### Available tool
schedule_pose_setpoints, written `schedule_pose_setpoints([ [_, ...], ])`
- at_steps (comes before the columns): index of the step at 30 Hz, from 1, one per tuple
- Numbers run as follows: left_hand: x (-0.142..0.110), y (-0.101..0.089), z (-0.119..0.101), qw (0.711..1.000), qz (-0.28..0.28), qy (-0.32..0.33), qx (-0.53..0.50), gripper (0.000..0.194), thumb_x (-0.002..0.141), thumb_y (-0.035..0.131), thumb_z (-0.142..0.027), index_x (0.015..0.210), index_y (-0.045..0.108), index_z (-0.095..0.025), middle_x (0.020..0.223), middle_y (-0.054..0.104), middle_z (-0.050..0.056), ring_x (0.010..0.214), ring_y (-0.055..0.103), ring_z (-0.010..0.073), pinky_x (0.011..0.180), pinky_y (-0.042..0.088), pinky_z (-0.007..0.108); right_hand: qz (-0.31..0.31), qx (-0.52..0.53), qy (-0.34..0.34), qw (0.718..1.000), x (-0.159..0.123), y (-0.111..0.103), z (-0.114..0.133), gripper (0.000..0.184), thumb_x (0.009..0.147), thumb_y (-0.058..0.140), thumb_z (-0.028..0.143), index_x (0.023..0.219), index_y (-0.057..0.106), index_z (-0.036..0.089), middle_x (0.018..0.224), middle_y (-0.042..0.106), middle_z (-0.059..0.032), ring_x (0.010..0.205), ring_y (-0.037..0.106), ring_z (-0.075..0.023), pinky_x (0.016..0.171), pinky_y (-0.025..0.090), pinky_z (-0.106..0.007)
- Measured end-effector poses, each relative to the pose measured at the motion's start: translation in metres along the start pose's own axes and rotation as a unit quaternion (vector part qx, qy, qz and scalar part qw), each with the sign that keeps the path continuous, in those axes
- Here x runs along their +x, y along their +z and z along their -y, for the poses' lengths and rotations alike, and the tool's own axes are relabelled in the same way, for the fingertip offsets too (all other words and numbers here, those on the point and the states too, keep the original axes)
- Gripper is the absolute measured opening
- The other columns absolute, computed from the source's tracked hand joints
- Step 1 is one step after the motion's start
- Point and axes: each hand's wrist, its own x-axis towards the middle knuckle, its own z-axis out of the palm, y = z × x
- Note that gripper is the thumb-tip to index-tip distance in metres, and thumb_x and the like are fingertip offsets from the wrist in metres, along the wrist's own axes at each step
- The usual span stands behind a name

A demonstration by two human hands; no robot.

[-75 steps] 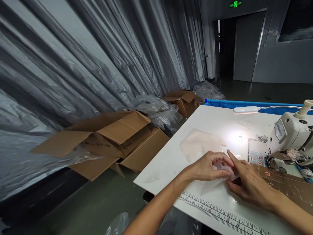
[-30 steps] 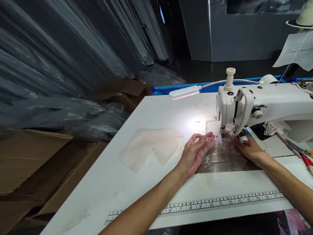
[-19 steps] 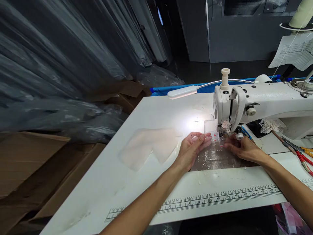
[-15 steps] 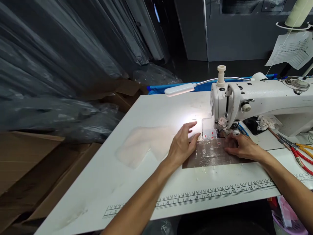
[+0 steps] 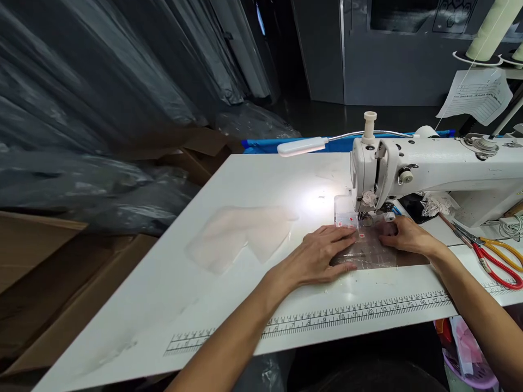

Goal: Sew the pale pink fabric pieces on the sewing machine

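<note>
My left hand (image 5: 321,253) lies flat, fingers stretched out, at the left of a clear, shiny sheet (image 5: 371,256) on the machine bed. My right hand (image 5: 406,235) is bent at the sheet's right, close to the needle area of a white sewing machine (image 5: 433,160). Its thumb and fingers curl toward each other beside a small white knob (image 5: 389,216). A faint see-through layer shows by the thumb; what the fingers hold, if anything, I cannot make out. Sheer pale fabric (image 5: 237,231) lies on the table left of my left hand.
Red-handled scissors (image 5: 496,267) and a yellow-handled pair (image 5: 504,247) lie at the right. A lamp (image 5: 302,146) lights the white table (image 5: 134,305). A printed ruler (image 5: 327,317) runs along the front edge. Cardboard boxes (image 5: 73,294) stand left, a purple basket (image 5: 476,375) below right.
My left hand has come down flat onto the clear sheet, moving right and toward me. My right hand stays near the machine's foot. The view has shifted slightly.
</note>
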Motion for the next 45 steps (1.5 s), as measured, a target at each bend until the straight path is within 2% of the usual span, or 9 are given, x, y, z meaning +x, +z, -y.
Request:
schedule_pose_setpoints([
  [10, 0.007, -0.006, -0.012, 0.99, 0.047, -0.091, -0.092, 0.059, 0.083, 0.068, -0.048, 0.134, 0.058, -0.021, 0.14, 0.056, 0.017, 0.126, 0.053, 0.0394, 0.107, 0.038, 0.059, 0.04, 0.028, -0.022, 0.999, 0.001, -0.003, -0.003, 0.028, 0.07, 0.062, 0.04, 0.06, 0.044, 0.021, 0.065, 0.053, 0.0019, 0.062, 0.046, -0.0131, 0.059, 0.037, -0.027],
  [16, 0.004, -0.005, -0.004, 0.975, -0.036, -0.118, -0.183, 0.048, 0.082, 0.07, -0.046, 0.125, 0.065, -0.024, 0.14, 0.057, 0.015, 0.129, 0.051, 0.0382, 0.111, 0.034, 0.061, 0.037, 0.03, -0.011, 0.999, -0.001, -0.001, 0.0, 0.031, 0.073, 0.065, 0.04, 0.057, 0.047, 0.02, 0.068, 0.056, -0.0004, 0.071, 0.055, -0.0171, 0.065, 0.041, -0.029],
  [20, 0.003, -0.023, -0.003, 0.955, -0.095, -0.184, -0.211, 0.033, 0.09, 0.06, -0.042, 0.117, 0.069, -0.025, 0.126, 0.066, 0.011, 0.111, 0.063, 0.0283, 0.097, 0.051, 0.047, 0.044, 0.103, 0.017, 0.994, -0.006, 0.0, 0.01, 0.025, 0.074, 0.068, 0.042, 0.081, 0.063, 0.019, 0.062, 0.048, 0.005, 0.059, 0.047, -0.013, 0.058, 0.037, -0.028],
  [23, 0.0, -0.035, -0.002, 0.958, -0.02, -0.192, -0.214, 0.03, 0.09, 0.059, -0.041, 0.11, 0.071, -0.022, 0.106, 0.071, 0.008, 0.09, 0.067, 0.0223, 0.081, 0.056, 0.037, 0.063, 0.182, 0.028, 0.981, -0.007, 0.003, 0.019, 0.027, 0.071, 0.072, 0.039, 0.086, 0.066, 0.017, 0.067, 0.055, 0.0033, 0.065, 0.052, -0.0132, 0.063, 0.042, -0.028],
  [27, -0.001, -0.032, -0.001, 0.969, 0.074, -0.146, -0.183, 0.031, 0.08, 0.071, -0.039, 0.107, 0.072, -0.024, 0.112, 0.069, 0.007, 0.104, 0.064, 0.0265, 0.089, 0.053, 0.04, 0.076, 0.256, 0.066, 0.961, -0.004, 0.012, 0.027, 0.022, 0.071, 0.077, 0.032, 0.084, 0.068, 0.018, 0.079, 0.064, -0.0011, 0.075, 0.059, -0.0143, 0.07, 0.047, -0.027],
  [33, 0.002, -0.029, -0.007, 0.971, 0.022, -0.151, -0.183, 0.027, 0.084, 0.066, -0.04, 0.103, 0.073, -0.023, 0.11, 0.07, 0.008, 0.1, 0.065, 0.025, 0.087, 0.052, 0.039, 0.056, 0.365, 0.101, 0.924, -0.002, 0.014, 0.03, 0.03, 0.061, 0.085, 0.033, 0.076, 0.066, 0.016, 0.064, 0.055, 0.0033, 0.054, 0.044, -0.0072, 0.046, 0.032, -0.021],
  [36, 0.002, -0.038, -0.006, 0.941, -0.025, -0.234, -0.242, 0.03, 0.086, 0.061, -0.046, 0.096, 0.073, -0.021, 0.094, 0.072, 0.007, 0.08, 0.066, 0.0198, 0.07, 0.053, 0.032, 0.059, 0.396, 0.117, 0.909, 0.001, 0.02, 0.035, 0.03, 0.06, 0.086, 0.032, 0.073, 0.066, 0.015, 0.062, 0.053, 0.0043, 0.052, 0.042, -0.0058, 0.044, 0.03, -0.019],
  [40, 0.001, -0.045, -0.005, 0.863, 0.038, -0.338, -0.373, 0.052, 0.082, 0.062, -0.059, 0.114, 0.065, -0.018, 0.083, 0.071, 0.005, 0.062, 0.065, 0.017, 0.056, 0.05, 0.027, 0.126, 0.409, 0.081, 0.9, 0.007, 0.035, 0.045, 0.024, 0.07, 0.082, 0.033, 0.081, 0.069, 0.016, 0.073, 0.062, 0.0001, 0.064, 0.056, -0.0096, 0.054, 0.044, -0.02],
  [45, 0.002, -0.039, -0.01, 0.825, 0.039, -0.401, -0.396, 0.067, 0.071, 0.076, -0.044, 0.128, 0.053, -0.017, 0.081, 0.071, 0.003, 0.056, 0.066, 0.0171, 0.047, 0.046, 0.024, 0.102, 0.186, -0.033, 0.977, 0.005, 0.034, 0.034, 0.025, 0.093, 0.057, 0.033, 0.11, 0.069, 0.019, 0.09, 0.069, -0.0056, 0.08, 0.064, -0.0162, 0.075, 0.054, -0.032],
])
